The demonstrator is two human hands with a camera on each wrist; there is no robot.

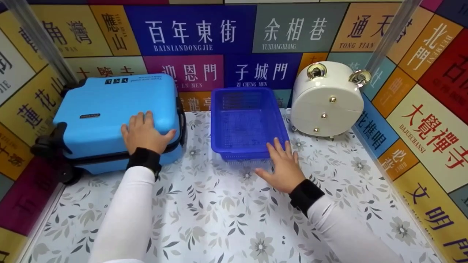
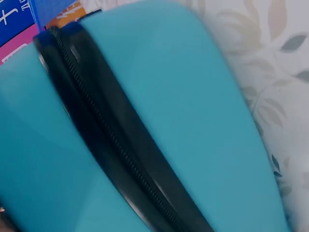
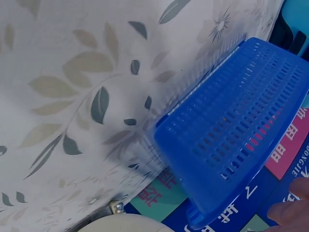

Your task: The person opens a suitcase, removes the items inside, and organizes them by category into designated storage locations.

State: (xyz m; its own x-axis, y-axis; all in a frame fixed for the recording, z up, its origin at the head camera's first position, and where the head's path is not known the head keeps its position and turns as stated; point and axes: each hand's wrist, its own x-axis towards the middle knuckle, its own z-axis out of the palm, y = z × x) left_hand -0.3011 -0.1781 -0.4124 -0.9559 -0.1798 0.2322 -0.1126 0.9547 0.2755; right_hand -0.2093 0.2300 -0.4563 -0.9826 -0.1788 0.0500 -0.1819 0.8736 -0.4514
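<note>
On the left lies a light blue suitcase (image 1: 120,102) with black wheels, and its black zipper band (image 2: 111,130) fills much of the left wrist view. My left hand (image 1: 144,133) rests on the suitcase near its front right corner, fingers spread. In the middle stands a blue plastic basket (image 1: 215,124) with perforated walls and nothing in it. My right hand (image 1: 283,166) is at the basket's front right corner, its fingers extended and spread, holding nothing. The right wrist view shows the basket's slotted side (image 3: 231,130) and a few fingertips (image 3: 294,208).
A cream round case (image 1: 327,102) with gold studs and two gold-rimmed knobs stands right of the basket. The floor sheet (image 1: 219,219) is white with grey leaves and flowers. Panels with coloured sign patterns (image 1: 190,33) rise at the back and both sides.
</note>
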